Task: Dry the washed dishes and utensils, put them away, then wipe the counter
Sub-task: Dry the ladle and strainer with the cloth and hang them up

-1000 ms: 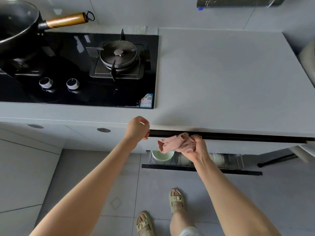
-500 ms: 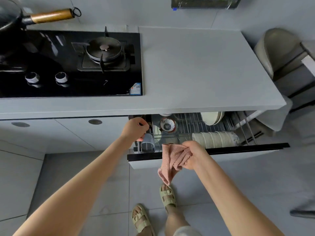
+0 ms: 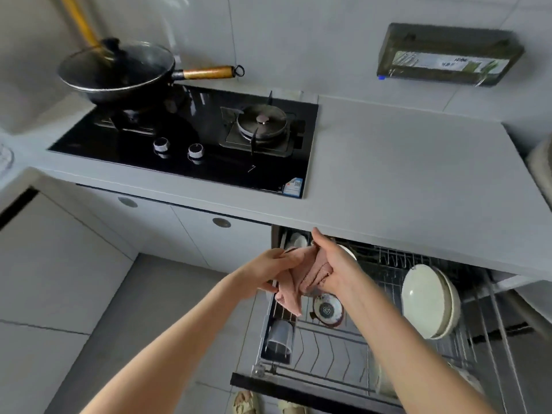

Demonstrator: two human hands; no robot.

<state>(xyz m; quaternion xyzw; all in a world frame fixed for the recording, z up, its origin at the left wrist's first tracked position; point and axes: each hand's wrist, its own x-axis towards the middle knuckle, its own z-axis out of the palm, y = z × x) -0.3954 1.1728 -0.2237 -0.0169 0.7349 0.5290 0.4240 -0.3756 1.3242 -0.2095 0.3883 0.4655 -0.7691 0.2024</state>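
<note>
In the head view both hands meet over the left end of the pulled-out wire dish drawer (image 3: 298, 387), just below the counter's (image 3: 403, 174) front edge: the left hand (image 3: 265, 273) pinches a fold of the pink cloth (image 3: 294, 289) and the right hand (image 3: 339, 273) curls round the bunched rest, thumb raised, probably gathering it into a wiping pad. White plates (image 3: 427, 300) stand on edge in the drawer's right half, a patterned small bowl (image 3: 327, 309) sits just under the cloth and a grey cup (image 3: 280, 336) near its front-left corner, so the putting away looks largely done and the counter beside the gas hob (image 3: 194, 138) seems next.
</note>
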